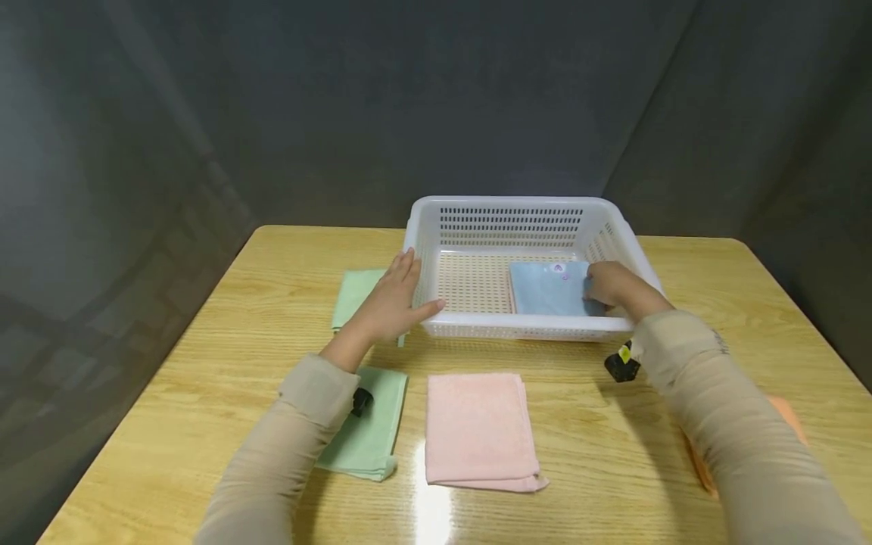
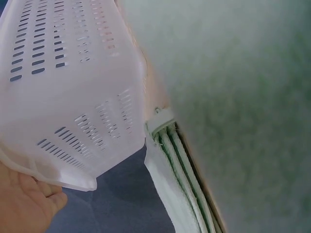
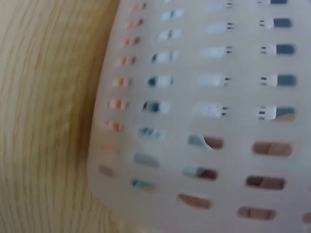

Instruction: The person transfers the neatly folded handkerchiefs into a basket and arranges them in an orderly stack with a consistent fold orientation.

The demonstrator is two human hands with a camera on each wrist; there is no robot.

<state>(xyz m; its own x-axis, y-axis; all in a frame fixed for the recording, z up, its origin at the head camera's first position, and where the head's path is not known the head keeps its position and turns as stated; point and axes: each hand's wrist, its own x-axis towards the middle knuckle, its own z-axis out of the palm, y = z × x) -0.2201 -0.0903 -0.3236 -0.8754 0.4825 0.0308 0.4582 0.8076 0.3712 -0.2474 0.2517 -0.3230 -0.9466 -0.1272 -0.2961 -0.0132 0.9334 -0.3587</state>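
Note:
A white slotted plastic basket point(image 1: 470, 321) stands toward the back of the wooden table. Inside it, at the right, a folded light blue towel point(image 1: 548, 291) lies flat, with a sliver of pinkish cloth at its left edge. My right hand point(image 1: 620, 288) reaches over the front rim to the blue towel's right end, its fingers bent down; their tips are hidden, so a grip cannot be made out. In the right wrist view the basket wall point(image 3: 184, 126) covers most of that hand. My left hand point(image 1: 391, 299) rests at the basket's front left corner, fingers extended, thumb apart.
A folded pink towel point(image 1: 480, 431) lies in front of the basket. One green towel point(image 1: 375, 424) is under my left forearm, another green towel point(image 1: 354, 291) left of the basket. Orange cloth point(image 1: 786, 416) shows beside my right sleeve. Dark curtains point(image 1: 409, 106) surround the table.

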